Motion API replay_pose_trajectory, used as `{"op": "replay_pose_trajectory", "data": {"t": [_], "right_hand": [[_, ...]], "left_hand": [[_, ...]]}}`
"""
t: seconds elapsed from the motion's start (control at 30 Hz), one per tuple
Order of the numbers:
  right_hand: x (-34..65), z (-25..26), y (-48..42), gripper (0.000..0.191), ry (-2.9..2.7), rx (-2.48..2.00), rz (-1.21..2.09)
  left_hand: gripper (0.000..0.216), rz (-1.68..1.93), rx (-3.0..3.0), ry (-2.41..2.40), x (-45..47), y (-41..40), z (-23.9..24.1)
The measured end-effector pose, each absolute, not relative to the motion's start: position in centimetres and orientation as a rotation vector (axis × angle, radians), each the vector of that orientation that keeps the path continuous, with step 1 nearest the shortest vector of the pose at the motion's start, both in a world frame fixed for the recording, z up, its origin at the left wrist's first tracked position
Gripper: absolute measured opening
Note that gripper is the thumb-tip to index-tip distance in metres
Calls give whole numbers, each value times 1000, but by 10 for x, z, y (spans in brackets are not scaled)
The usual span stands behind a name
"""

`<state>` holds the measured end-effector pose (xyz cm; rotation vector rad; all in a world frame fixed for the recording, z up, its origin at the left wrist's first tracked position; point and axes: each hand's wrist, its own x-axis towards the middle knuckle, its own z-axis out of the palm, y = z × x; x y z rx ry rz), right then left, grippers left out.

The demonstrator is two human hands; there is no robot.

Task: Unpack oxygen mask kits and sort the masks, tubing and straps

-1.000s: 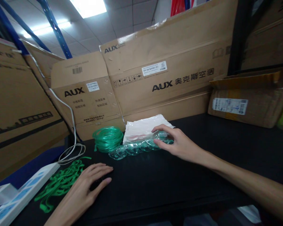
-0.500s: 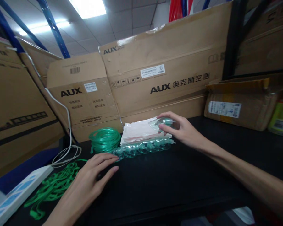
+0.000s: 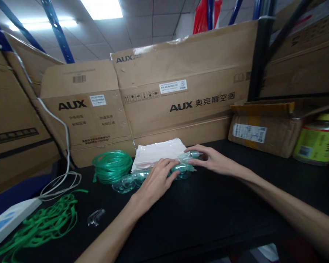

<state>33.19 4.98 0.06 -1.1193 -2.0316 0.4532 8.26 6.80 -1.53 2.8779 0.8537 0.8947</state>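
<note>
A row of clear green plastic masks [image 3: 126, 183], which look like oxygen masks, lies nested on the black surface. My left hand [image 3: 157, 179] lies over the middle of the row, touching it with fingers and thumb apart. At the row's right end, my right hand [image 3: 210, 159] pinches a single oxygen mask [image 3: 184, 157] by its connector end; it overlaps the row. A stack of white packets [image 3: 159, 151] lies behind the masks. Left of the packets sits coiled green tubing [image 3: 112, 166]. A small clear plastic piece [image 3: 95, 217] lies left of my left forearm.
Green elastic straps [image 3: 50, 221] lie in a heap beside a white power strip [image 3: 13, 221] with a white cable [image 3: 64, 131]. Large cardboard boxes [image 3: 153, 120] wall the back. On the right stand an open carton [image 3: 249, 133] and a yellow-labelled jar [image 3: 316, 142].
My left hand has moved right, from the row's left end to its middle. My right hand has lowered the mask towards the row's right end. The view has shifted slightly.
</note>
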Motion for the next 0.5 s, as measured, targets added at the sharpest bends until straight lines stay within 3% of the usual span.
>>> {"op": "replay_pose_trajectory", "data": {"t": [0.5], "right_hand": [[339, 7, 44, 50, -2220, -1230, 444]], "left_hand": [[32, 980, 2756, 885, 80, 68, -21]]}}
